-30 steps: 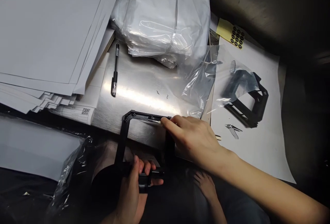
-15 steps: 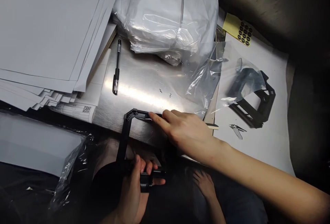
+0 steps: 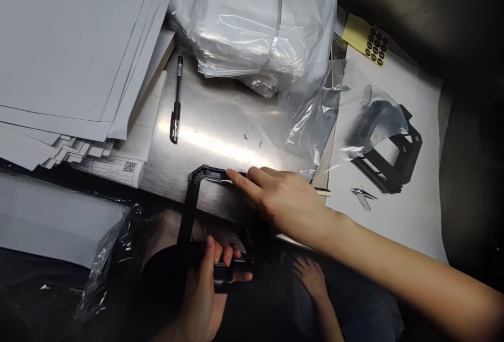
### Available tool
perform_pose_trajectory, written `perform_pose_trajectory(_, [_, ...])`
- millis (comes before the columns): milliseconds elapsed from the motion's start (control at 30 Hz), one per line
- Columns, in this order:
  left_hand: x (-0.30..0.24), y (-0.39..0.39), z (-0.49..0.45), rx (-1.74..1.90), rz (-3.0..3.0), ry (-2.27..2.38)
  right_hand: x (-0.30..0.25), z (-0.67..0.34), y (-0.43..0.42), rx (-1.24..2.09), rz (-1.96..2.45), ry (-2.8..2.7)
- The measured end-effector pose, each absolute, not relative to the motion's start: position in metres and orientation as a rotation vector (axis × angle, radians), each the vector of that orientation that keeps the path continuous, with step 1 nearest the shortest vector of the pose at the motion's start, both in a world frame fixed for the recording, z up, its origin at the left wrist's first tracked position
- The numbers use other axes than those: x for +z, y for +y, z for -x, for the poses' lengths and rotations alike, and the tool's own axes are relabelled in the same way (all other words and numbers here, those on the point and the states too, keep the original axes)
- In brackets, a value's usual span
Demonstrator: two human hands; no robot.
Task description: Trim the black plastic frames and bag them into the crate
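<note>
A black plastic frame (image 3: 190, 203) with a bevelled corner stands at the front edge of the metal table. Its lower part runs into dark shadow. My left hand (image 3: 207, 281) is closed around that lower part, thumb on top and fingertips showing at the right. Over the frame's upper bar lies my right hand (image 3: 281, 197), its index finger stretched along the bar and the other fingers curled. A thin bright edge shows under that fingertip; I cannot make out what it is. The right palm hides the rest of the bar.
A pen (image 3: 176, 100) lies on the metal table (image 3: 220, 116). Behind it is a bundle of plastic bags (image 3: 248, 21); paper stacks (image 3: 66, 42) are at left. At right, another black frame (image 3: 407, 161), small snips (image 3: 363, 197) and a sticker sheet (image 3: 366, 40) rest on white paper.
Both hands and the black frame stay almost where they were. The view has shifted very slightly, so the pen and papers sit a little further left.
</note>
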State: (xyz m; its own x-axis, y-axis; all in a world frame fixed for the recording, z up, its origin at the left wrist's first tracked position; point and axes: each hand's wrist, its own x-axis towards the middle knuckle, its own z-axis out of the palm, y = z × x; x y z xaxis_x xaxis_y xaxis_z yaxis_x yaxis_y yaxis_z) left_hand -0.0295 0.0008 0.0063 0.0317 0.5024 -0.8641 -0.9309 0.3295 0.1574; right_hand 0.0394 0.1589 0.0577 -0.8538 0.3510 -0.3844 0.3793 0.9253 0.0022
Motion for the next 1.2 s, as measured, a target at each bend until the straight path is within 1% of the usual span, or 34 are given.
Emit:
perform_pose_trajectory(367, [0.005,0.001,0.029,1.2,0.523,1.037,0.066,-0.03,0.154,-0.059,-0.569,2.619])
perform_pose_trajectory(833, [0.008,0.002,0.031,1.198,0.537,1.074,0.081,-0.029,0.166,-0.251,-0.552,2.518])
perform_pose_trajectory(1200, [0.008,0.002,0.033,1.157,0.485,1.058,0.074,-0.02,0.209,-0.817,-0.567,2.234])
